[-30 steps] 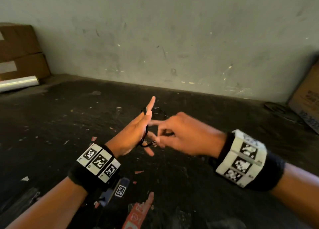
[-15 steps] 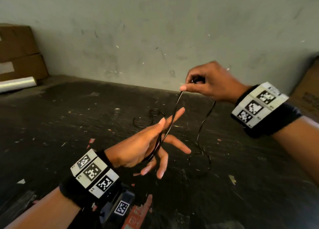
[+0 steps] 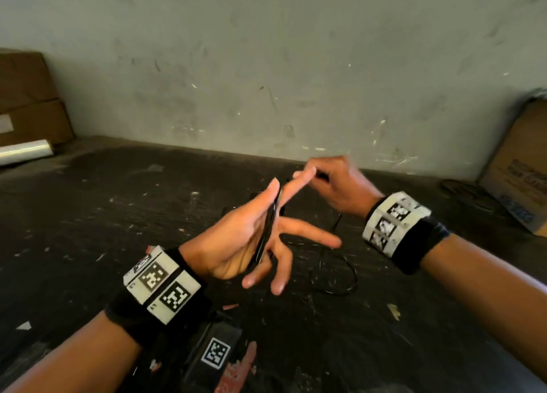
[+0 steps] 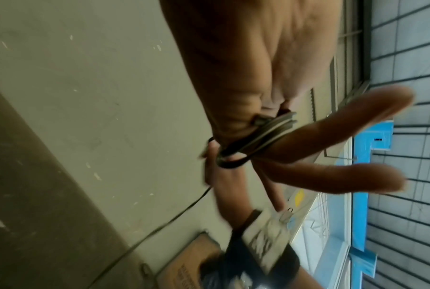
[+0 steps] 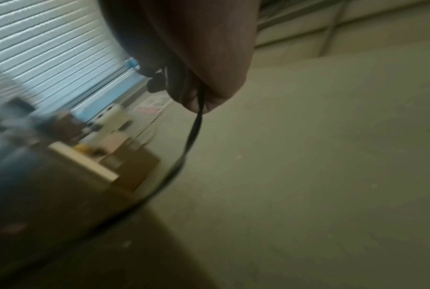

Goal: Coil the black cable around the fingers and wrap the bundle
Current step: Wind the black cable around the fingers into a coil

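The thin black cable (image 3: 268,230) lies in several turns round my left hand (image 3: 236,241), between the thumb and the spread, straight fingers. In the left wrist view the coils (image 4: 256,136) sit at the base of the fingers. My right hand (image 3: 337,185) is just behind the left index fingertip and pinches the cable; the right wrist view shows the cable (image 5: 194,131) running down from its curled fingers (image 5: 196,91). The loose end of the cable (image 3: 334,274) loops on the dark table (image 3: 103,215) below both hands.
Stacked cardboard boxes (image 3: 26,96) and a roll of clear film (image 3: 23,153) sit at the far left. Another cardboard box (image 3: 521,167) stands at the right by the wall (image 3: 266,67). A black item with a marker tag (image 3: 217,352) lies near the front edge. Scraps litter the table.
My right hand has come down from its raised position to just behind the left index fingertip, bringing the cable with it. The left hand has risen slightly and keeps its fingers spread.
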Action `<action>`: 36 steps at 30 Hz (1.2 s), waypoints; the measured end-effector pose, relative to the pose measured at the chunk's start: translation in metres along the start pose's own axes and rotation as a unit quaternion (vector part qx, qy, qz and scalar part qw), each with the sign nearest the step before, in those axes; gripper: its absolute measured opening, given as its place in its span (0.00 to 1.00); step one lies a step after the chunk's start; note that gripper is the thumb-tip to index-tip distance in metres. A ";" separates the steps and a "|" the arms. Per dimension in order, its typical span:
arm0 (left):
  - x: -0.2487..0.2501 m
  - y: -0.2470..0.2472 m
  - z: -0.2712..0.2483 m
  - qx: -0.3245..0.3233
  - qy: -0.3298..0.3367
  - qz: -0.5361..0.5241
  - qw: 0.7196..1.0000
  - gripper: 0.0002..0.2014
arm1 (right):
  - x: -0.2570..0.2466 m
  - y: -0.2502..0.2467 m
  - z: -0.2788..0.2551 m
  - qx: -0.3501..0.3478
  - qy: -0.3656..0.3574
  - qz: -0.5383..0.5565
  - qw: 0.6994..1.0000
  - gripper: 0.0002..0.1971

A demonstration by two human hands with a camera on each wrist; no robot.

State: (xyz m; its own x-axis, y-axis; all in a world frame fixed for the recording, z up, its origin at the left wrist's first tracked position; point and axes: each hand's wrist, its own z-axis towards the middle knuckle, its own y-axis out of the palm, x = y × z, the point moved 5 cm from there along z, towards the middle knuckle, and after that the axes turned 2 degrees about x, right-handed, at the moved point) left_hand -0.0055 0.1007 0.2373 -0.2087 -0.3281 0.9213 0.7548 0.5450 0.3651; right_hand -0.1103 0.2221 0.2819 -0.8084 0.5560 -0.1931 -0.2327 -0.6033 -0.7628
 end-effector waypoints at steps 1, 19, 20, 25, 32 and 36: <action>0.006 -0.003 0.003 0.021 0.023 -0.005 1.000 0.26 | -0.002 0.016 -0.011 -0.038 0.009 0.011 0.999 0.19; -0.001 -0.061 -0.001 0.307 0.012 0.391 0.868 0.31 | -0.111 0.014 -0.040 -0.290 0.020 0.090 0.952 0.10; -0.010 -0.060 -0.001 0.279 -0.015 0.390 0.878 0.31 | -0.114 0.004 -0.034 -0.296 0.008 0.082 0.952 0.09; -0.033 -0.044 -0.010 0.179 -0.107 0.331 0.920 0.40 | -0.099 -0.040 0.004 -0.264 -0.043 0.017 0.963 0.05; -0.020 -0.012 -0.020 0.058 -0.059 0.166 0.983 0.39 | -0.050 -0.072 0.031 -0.168 -0.030 0.005 0.985 0.11; -0.014 -0.011 -0.022 0.049 -0.039 0.126 0.990 0.40 | -0.022 -0.052 0.020 -0.149 0.004 0.045 0.988 0.18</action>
State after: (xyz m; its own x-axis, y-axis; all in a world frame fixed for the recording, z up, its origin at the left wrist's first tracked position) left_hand 0.0027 0.0826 0.2177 -0.0722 -0.1129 0.9910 0.7259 0.6754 0.1298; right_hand -0.0912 0.2298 0.3378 -0.8142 0.5133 -0.2714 0.0101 -0.4548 -0.8905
